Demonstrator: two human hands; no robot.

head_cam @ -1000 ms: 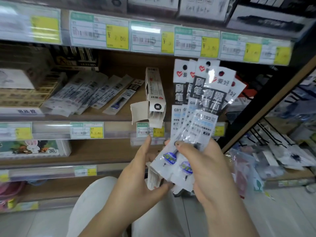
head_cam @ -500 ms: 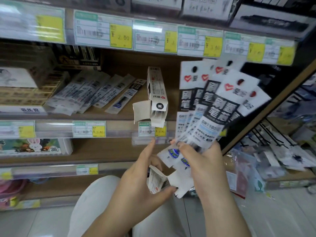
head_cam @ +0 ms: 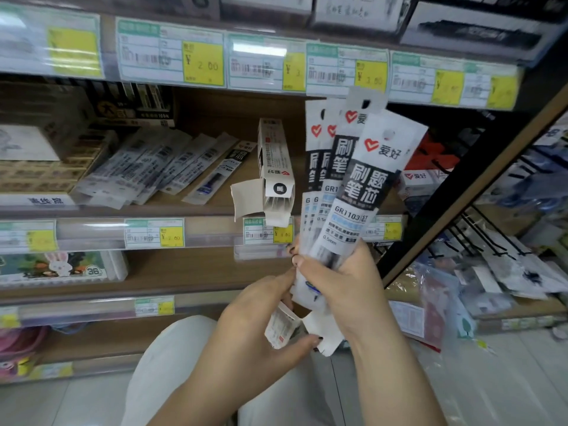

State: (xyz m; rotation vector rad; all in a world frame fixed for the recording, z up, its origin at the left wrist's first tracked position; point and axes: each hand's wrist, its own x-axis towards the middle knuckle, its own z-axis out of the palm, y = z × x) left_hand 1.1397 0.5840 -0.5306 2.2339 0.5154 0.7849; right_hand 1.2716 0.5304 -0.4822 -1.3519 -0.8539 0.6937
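Several refill packets [head_cam: 365, 192] stand near upright, headers topmost, gripped by right hand [head_cam: 347, 290].

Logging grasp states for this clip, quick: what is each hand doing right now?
Left hand: holding a small box.
Right hand: gripping a bundle of refill packets.

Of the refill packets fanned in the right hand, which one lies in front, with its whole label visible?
The rightmost packet, marked GR1103: it overlaps the other packets, whose labels it partly covers. The right hand grips them all.
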